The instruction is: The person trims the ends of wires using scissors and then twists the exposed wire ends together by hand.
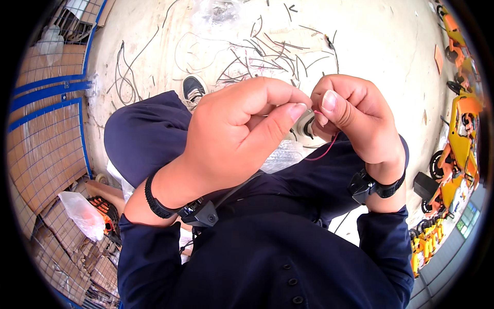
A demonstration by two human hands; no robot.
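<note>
Both hands meet in front of me, fingertips almost touching. A thin red wire (328,150) hangs in a loose curve below my right hand (363,116), which is closed with the thumb pressing the wire against the fingers. A short piece of it shows between the two hands. My left hand (239,126) pinches at the wire's end between thumb and forefinger; the exact tip is too small to make out. Each wrist wears a black band with a small black device, the left device (200,213) and the right device (362,186).
Cut black and red wire pieces (278,56) lie scattered on the pale floor beyond my knees, near clear plastic (216,13). A long black cable (123,77) curls at the left. Blue-framed mesh cages (49,87) stand left; yellow-orange wheeled machines (455,139) line the right.
</note>
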